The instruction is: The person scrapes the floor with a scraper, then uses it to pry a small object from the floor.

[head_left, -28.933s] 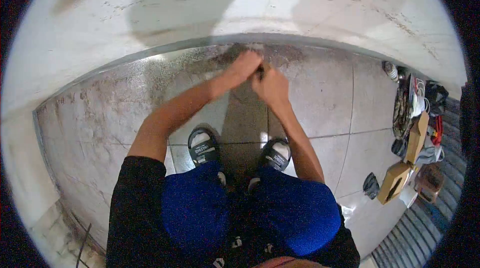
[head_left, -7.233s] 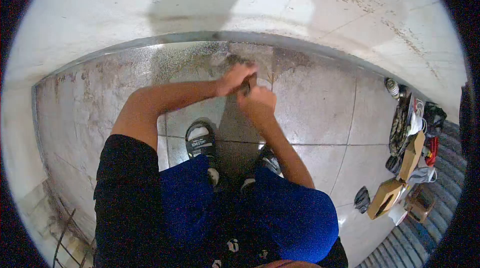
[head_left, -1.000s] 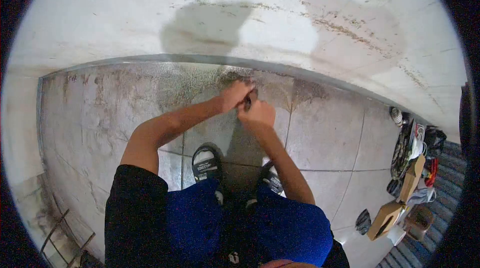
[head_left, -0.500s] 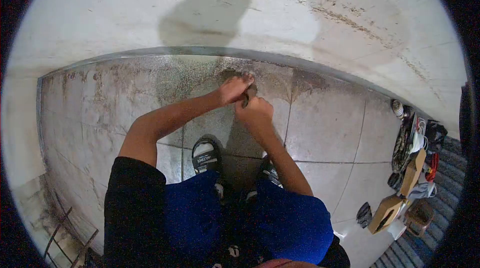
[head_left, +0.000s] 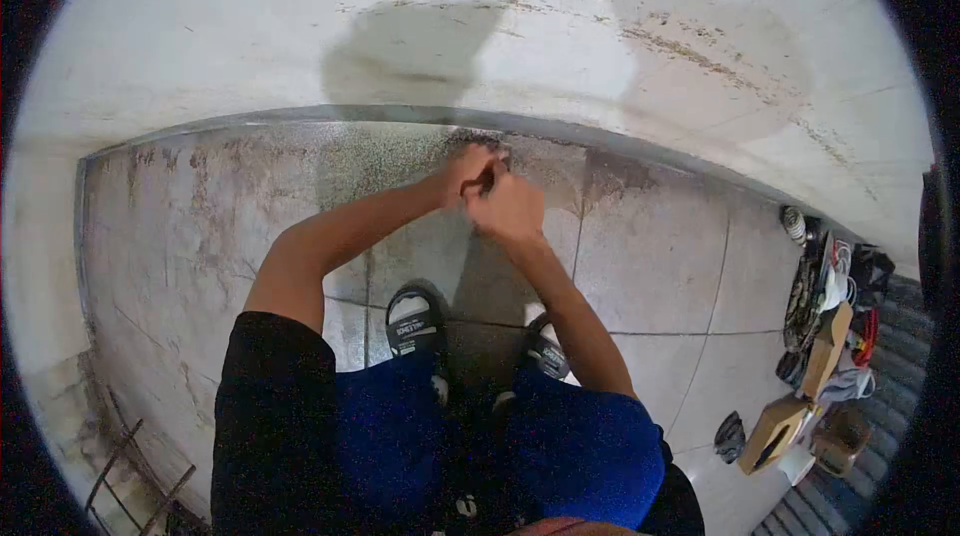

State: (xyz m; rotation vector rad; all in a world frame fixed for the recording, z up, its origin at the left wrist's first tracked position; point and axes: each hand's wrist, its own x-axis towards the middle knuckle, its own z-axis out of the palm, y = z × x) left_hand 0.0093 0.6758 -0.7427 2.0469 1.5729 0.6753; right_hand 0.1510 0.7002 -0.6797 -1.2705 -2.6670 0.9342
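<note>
Left hand [head_left: 460,174], right hand [head_left: 512,208] grip dark tool [head_left: 487,180] above floor [head_left: 650,246].

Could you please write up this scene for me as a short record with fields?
Posture: crouched over a tiled floor at the foot of a stained wall
Left hand: closed on a small dark object, low by the wall
Right hand: closed on the same object, touching the left
Feet: sandals below the arms
Far right: cardboard boxes beside a heap of clutter
</note>
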